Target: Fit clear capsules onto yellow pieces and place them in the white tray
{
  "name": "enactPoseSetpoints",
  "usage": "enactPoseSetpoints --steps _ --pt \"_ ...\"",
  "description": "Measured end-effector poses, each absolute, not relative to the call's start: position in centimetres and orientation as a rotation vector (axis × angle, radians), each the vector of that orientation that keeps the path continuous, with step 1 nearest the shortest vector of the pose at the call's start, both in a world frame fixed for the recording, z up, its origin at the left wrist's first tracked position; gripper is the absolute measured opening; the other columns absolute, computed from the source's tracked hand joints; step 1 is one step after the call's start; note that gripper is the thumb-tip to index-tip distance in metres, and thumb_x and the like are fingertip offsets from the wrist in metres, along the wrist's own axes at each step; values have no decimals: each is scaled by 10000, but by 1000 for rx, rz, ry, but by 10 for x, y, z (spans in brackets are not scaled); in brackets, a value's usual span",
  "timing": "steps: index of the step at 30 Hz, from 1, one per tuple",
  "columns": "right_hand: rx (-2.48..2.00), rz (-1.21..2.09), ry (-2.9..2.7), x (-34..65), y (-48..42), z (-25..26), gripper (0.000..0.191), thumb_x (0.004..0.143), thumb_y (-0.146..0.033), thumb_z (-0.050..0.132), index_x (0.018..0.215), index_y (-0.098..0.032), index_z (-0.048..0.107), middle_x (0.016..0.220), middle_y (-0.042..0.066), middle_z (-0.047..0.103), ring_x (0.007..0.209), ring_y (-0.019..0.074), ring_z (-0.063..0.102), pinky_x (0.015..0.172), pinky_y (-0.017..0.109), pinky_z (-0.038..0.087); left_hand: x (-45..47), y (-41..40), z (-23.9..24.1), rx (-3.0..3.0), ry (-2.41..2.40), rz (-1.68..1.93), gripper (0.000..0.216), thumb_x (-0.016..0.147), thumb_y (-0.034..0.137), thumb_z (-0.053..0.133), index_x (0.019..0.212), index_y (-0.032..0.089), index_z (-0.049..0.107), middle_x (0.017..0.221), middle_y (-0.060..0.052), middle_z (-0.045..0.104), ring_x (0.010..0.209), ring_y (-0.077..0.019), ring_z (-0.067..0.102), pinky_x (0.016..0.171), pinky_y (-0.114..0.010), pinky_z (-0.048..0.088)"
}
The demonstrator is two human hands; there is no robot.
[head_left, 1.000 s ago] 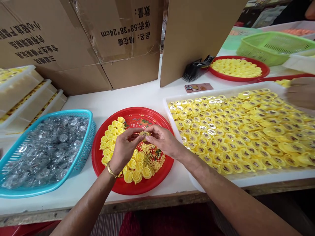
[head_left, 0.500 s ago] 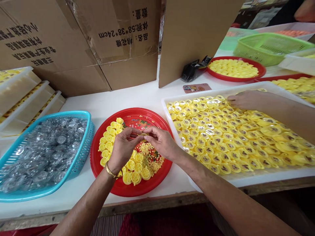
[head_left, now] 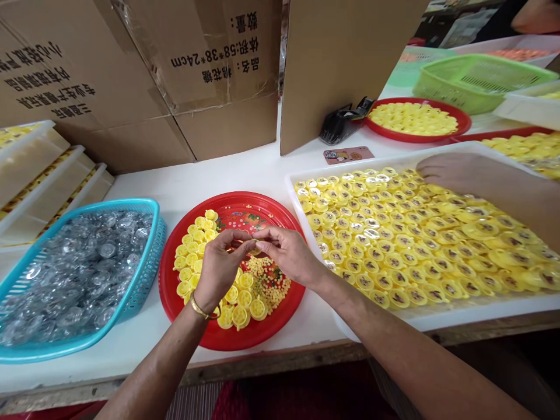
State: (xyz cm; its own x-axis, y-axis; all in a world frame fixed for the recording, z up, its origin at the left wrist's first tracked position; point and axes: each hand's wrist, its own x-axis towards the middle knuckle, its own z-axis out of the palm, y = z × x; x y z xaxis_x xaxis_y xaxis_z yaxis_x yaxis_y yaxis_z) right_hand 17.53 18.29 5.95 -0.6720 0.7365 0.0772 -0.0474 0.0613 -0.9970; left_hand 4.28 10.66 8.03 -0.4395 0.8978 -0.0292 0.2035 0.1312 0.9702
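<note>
My left hand (head_left: 219,262) and my right hand (head_left: 286,254) meet above a round red tray (head_left: 184,324), fingertips pinched together. Between them is a small round yellow piece (head_left: 254,249), mostly hidden by the fingers. Below, the tray's left and front parts bear many small yellow toy cups (head_left: 240,315) with patterned round insides. Tiny pale yellow beads (head_left: 275,294) lie loose on the right part of the tray, over its printed flowers. A gold bangle (head_left: 199,306) circles my left wrist.
Left stands a blue basket (head_left: 160,233) of clear plastic pieces; stacked bins (head_left: 61,175) are behind it. At right, a white tray (head_left: 301,224) holds rows of yellow pieces, with another person's hand (head_left: 441,169) over it. Cardboard (head_left: 227,128), a phone (head_left: 349,155) and a black dispenser-like object (head_left: 343,122) are behind.
My hands stay pinched together over the red tray, barely moved. The other person's hand has shifted slightly right over the white tray and is blurred. The view has shifted slightly.
</note>
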Motion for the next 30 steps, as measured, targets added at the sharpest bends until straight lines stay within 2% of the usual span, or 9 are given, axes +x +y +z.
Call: enactPoseSetpoints --steps 5,9,13,19,25,30 --pt "-739 1870 -1487 175 184 62 201 796 -178 620 997 -173 619 876 36 677 745 141 683 763 359 594 48 108 77 1018 1708 1395 249 746 345 694 896 157 630 805 -20 649 687 -129 622 587 -247 546" --pt "-824 2001 -1335 176 184 67 250 802 -195 636 1046 -175 589 816 28 673 678 139 679 685 337 609 48 111 79 1016 1697 1247 341 817 429 600 1019 155 590 669 12 596 538 -119 590 490 -247 515" --pt "-911 2032 -1265 177 185 70 228 821 -266 647 1021 -179 581 797 15 644 634 136 675 633 327 616 45 113 80 965 1548 1228 351 849 400 558 1077 139 612 658 13 583 495 -91 554 480 -222 480" --pt "-938 2006 -1289 178 187 70 203 855 -287 614 1020 -174 577 829 22 633 603 113 659 620 310 622 38 116 69 830 1352 1221 328 822 380 601 968 98 684 593 2 570 496 -82 505 465 -201 435" --pt "-959 1981 -1320 179 186 74 190 873 -231 583 1050 -165 566 863 20 631 597 104 670 622 292 626 35 117 68 774 1302 1222 287 786 403 638 790 117 670 519 6 566 456 -83 506 438 -191 415" --pt "-923 2015 -1318 179 185 76 214 872 -276 596 1053 -170 554 833 25 652 613 109 660 624 301 624 37 118 76 865 1382 1168 304 802 411 607 810 116 682 498 9 558 437 -88 505 443 -203 411"
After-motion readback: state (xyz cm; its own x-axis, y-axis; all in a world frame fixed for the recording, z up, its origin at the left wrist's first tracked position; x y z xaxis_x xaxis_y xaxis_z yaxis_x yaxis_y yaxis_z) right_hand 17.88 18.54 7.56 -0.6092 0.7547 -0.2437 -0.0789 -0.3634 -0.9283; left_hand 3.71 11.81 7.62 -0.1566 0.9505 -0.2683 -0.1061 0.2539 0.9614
